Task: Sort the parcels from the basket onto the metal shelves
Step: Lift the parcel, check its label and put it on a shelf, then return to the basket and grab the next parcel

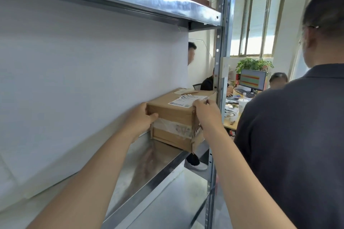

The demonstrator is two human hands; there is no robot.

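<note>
The head camera shows one cardboard parcel (176, 117) held at the right end of a metal shelf (149, 165), between two bare hands. The left hand (138, 119) grips the parcel's left side: its thumb lies across the near face just above a band of clear tape, while its fingers (144, 106) wrap round the left edge, out of sight behind the box. The right hand (206, 112) clasps the near right corner, fingertips curled over the top edge and touching the white shipping label (186, 100) stuck there. Both hands are closed firmly on the parcel. Its bottom near corner juts past the shelf's front lip; whether the base rests fully on the metal cannot be told. Just behind it, a second brown box (202, 92) sits further along the same shelf, so two parcels are visible in all.

A white panel (83, 80) backs the shelf on the left, and an upper shelf (130, 0) runs overhead. One upright post (221, 61) stands just right of the parcel. A person in a dark shirt (297, 145) stands at the right, back turned. Beyond, a worktop (230, 122) carries one monitor (252, 81) and a white cup (243, 105).
</note>
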